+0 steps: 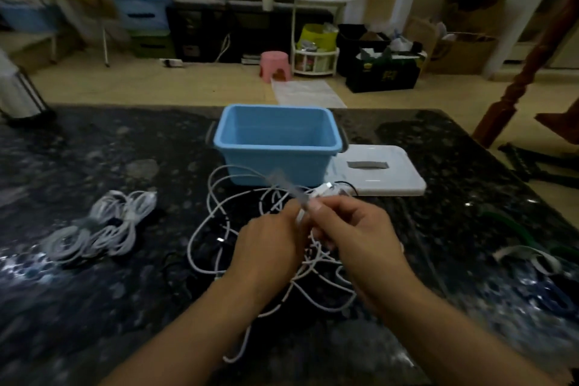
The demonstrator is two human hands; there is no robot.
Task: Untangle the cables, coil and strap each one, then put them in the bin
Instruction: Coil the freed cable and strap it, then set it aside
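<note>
while both of your hands meet above the middle of the tabletop (pixel 94 141), your left hand (pixel 269 244) curls its fingers around a white cable end, and your right hand (pixel 354 229) pinches the same cable just beside it, thumb and fingers closed on it. a blurred translucent strip (pixel 283 186) rises from between the two hands toward the bin; what it is cannot be told. under and around your hands lies the tangle of white cables (pixel 213 229), its loops spread loosely over the dark speckled surface, one strand trailing toward the near edge. the blue bin (pixel 277 147) stands upright and open just beyond the tangle, near the far edge, with nothing visible inside. its white lid (pixel 382 172) lies flat just beside it on the right, touching or nearly touching its base. well to the left of the tangle sits a bundle of coiled white cables (pixel 100 229), apart from everything else. near the right edge, green-handled pliers (pixel 517 232) and a pale strap (pixel 529 255) lie blurred. beyond the table, on the floor, a pink stool (pixel 275 67) stands.
</note>
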